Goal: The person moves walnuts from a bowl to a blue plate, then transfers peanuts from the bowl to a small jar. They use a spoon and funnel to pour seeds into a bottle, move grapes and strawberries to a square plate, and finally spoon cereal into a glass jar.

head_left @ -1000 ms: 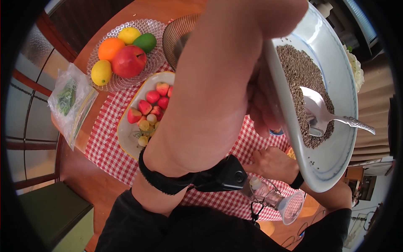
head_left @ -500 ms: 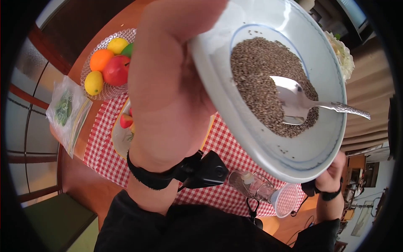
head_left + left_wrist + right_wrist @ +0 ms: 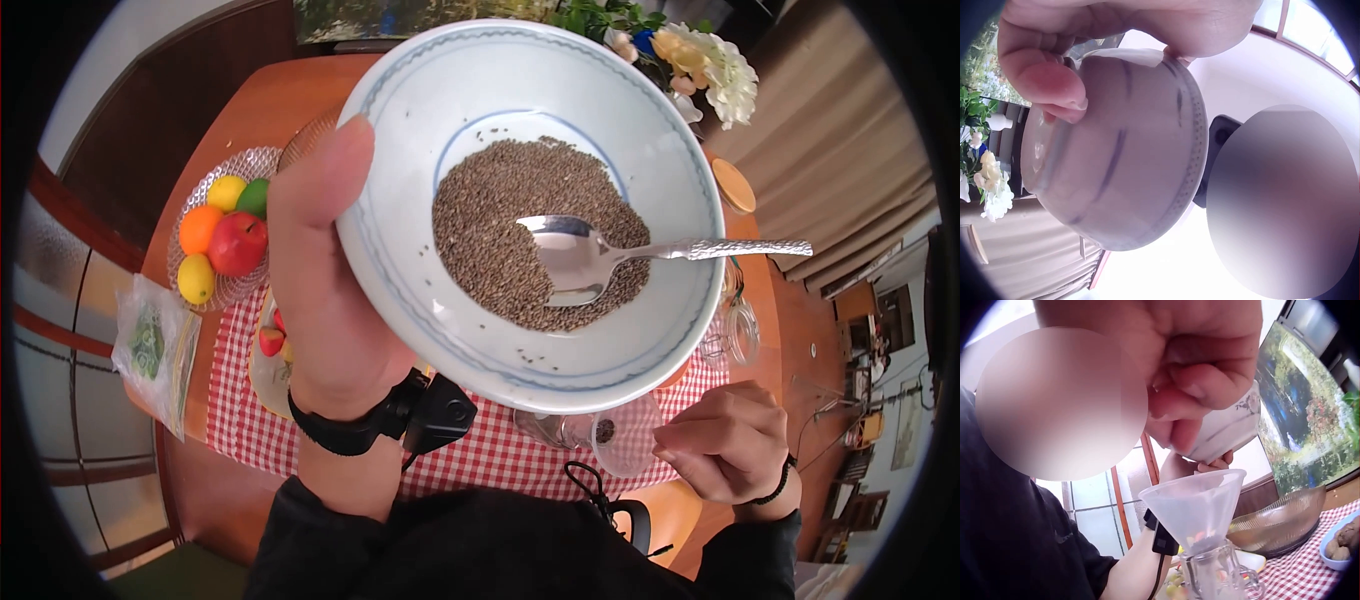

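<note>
My left hand [image 3: 330, 270] grips the side of a white bowl [image 3: 660, 170] with a blue-patterned rim, thumb over the edge. The bowl is raised high and tilted towards the head camera. Inside lies a heap of small brown seeds [image 3: 500, 200], with a silver spoon [image 3: 575, 262] resting in them, its handle over the rim. In the left wrist view the bowl's outside [image 3: 1141, 156] fills the middle. Loosely curled, my right hand [image 3: 735, 440] shows nothing between its fingers. It is beside a clear funnel [image 3: 630, 445], which stands in a glass bottle [image 3: 1210, 572].
A glass plate of fruit [image 3: 262, 165] and a plastic bag with greens [image 3: 150, 345] are at the left. White flowers [image 3: 730, 85] stand at the back. A brown glass bowl [image 3: 1285, 525] and a blue dish [image 3: 1329, 556] sit near the red-checked cloth [image 3: 235, 400].
My left hand has brought the bowl leftward and turned it more face-on to the head camera. My right hand has left the bottle, swung out to the right, and come back beside the funnel.
</note>
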A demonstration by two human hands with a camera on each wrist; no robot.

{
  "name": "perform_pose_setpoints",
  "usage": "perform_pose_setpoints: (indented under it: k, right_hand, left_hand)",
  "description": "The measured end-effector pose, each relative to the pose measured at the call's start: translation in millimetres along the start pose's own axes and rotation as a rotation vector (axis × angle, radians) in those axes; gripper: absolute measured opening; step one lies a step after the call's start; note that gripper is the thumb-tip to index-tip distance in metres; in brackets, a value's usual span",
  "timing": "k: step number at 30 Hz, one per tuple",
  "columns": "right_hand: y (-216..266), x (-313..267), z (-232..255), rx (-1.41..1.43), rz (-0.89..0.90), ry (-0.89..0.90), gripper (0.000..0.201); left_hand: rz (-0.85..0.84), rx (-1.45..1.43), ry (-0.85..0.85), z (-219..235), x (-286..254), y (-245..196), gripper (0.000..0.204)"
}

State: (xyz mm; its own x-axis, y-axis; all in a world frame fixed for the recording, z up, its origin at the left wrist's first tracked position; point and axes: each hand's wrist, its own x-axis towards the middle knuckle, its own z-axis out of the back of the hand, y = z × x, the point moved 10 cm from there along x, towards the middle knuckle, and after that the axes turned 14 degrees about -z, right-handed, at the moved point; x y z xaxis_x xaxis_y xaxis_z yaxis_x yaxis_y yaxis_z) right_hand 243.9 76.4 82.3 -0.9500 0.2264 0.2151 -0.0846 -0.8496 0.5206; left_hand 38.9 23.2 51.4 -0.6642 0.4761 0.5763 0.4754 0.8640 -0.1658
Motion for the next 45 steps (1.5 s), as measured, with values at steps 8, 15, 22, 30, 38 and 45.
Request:
perform_pose_setpoints:
  k: [8, 15, 22, 30, 38, 45]
  right_hand:
    - [12.3, 2.7, -0.6, -0.101, 0.081, 0.011, 0.015]
    - [10.5, 0.8, -3.2, -0.128, 0.096, -0.014, 0.016]
    - [6.7, 1.1, -3.8, -0.076, 0.071, 0.022, 0.012]
    - [-9.3, -2.7, 14.2, 0.048, -0.064, -0.077, 0.008]
    - [-84.9, -30.9, 44.4, 0.822, -0.438, -0.462, 0.057]
    - [-75.1, -23.7, 58.9, 0.948, -0.35, -0.658, 0.019]
  left_hand:
    - [0.101, -0.08, -0.125, -1.3, -6.9, 12.9, 0.053]
    - [0.08, 0.083, -0.195, 11.6, -10.7, 5.7, 0.052]
    - [0.083, 0.015, -0.16, 1.4, -11.6, 8.7, 0.052]
    - [0.08, 0.154, -0.215, 10.3, -15.1, 9.2, 0.055]
    - [0.17, 0.143, -0.145, 0.6, -21.8, 27.6, 0.062]
    - [0.284, 0.183, -0.145, 5.0, -27.3, 40.7, 0.065]
